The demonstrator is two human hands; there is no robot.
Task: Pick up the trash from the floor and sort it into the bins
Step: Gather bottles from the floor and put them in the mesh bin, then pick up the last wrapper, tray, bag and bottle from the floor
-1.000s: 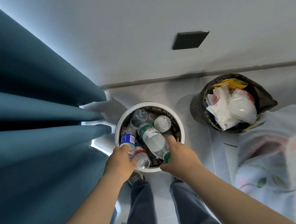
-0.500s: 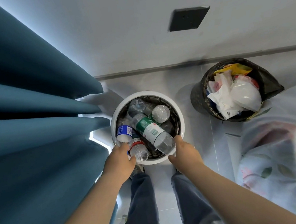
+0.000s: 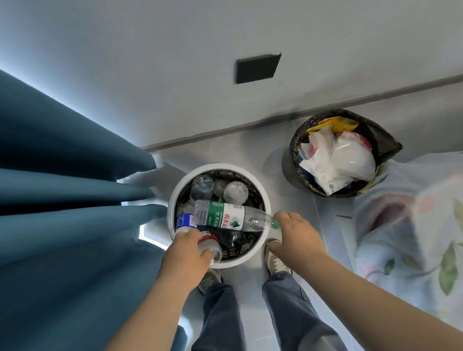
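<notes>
A white round bin [image 3: 261, 197] stands on the floor in front of my feet, holding several clear plastic bottles. A green-label bottle [image 3: 224, 216] lies tilted across its top. The bottle's green cap end sits in the fingertips of my right hand [image 3: 294, 233] at the bin's right rim. My left hand [image 3: 184, 257] is closed at the near left rim on a blue-label bottle [image 3: 184, 221]. A clear red-banded bottle [image 3: 211, 246] pokes out beside its fingers. To the right, a black-bagged bin [image 3: 295, 147] is full of white plastic bags and a yellow wrapper.
A teal curtain [image 3: 49, 219] hangs close on the left, touching the floor beside the white bin. The wall with a dark square plate [image 3: 258, 67] is just behind both bins. A floral sheet [image 3: 445, 232] covers the right side. My legs and shoes [image 3: 277, 262] stand before the bin.
The green-label bottle has swung down to lie across the bin, and my right hand has moved right with its cap. My left hand stays at the near rim.
</notes>
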